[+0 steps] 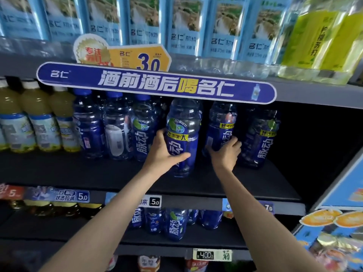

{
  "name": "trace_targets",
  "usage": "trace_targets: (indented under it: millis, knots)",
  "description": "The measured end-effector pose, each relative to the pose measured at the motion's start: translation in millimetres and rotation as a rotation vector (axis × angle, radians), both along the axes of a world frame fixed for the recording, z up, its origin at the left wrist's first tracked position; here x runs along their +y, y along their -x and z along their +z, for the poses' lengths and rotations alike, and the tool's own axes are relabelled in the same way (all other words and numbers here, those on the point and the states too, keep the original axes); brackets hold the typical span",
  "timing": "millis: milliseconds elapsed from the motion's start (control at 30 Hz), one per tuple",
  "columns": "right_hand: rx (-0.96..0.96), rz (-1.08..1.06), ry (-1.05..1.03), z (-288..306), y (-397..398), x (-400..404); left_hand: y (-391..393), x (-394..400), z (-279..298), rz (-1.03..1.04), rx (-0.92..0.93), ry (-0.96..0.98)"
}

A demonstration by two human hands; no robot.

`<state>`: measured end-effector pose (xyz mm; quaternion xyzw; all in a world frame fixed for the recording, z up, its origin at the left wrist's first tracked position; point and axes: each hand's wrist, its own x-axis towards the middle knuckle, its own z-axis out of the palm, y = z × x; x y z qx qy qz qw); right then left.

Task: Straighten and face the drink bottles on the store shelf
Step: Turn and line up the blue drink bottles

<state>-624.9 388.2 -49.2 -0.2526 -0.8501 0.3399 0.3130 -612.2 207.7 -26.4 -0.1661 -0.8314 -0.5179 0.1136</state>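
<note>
The middle shelf [98, 173] carries the drinks being tidied: a dark deck with a row of big blue bottles standing toward its back, and yellow juice bottles [33, 118] at the far left. A long blue banner [157, 83] hangs along the edge of the shelf above and hides most of the caps.

The bottle being faced [182, 138] stands further forward than its neighbours, its label turned outward. It looks full, so it is probably heavy for one hand, and the clear plastic wall likely gives a little under pressure. The smooth label wrap may be slippery; the waist at label height looks like the surest place to hold and twist.

The left hand [165, 152] grips that bottle there, thumb across the front of the label and fingers wrapped round the left side.

The second bottle [221, 126], just to the right, has its label turned partly sideways. The right hand [225, 152] holds its lower body with fingers curled round the right side.

A third bottle [261, 138] stands beside it, untouched, label also angled off.
</note>
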Motion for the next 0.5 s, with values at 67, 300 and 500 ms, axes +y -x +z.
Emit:
trace_targets:
  millis: [67, 300, 500]
  knots:
    - [-0.054, 0.017, 0.013, -1, 12, 2, 0, -1, 0, -0.001, -0.012, 0.007]
    - [-0.183, 0.070, 0.040, 1, 33, 15, 0, -2, 1, -0.014, -0.042, 0.000]
    - [-0.210, 0.175, 0.000, 2, 21, 27, -6, 1, 5, 0.019, -0.034, 0.060]
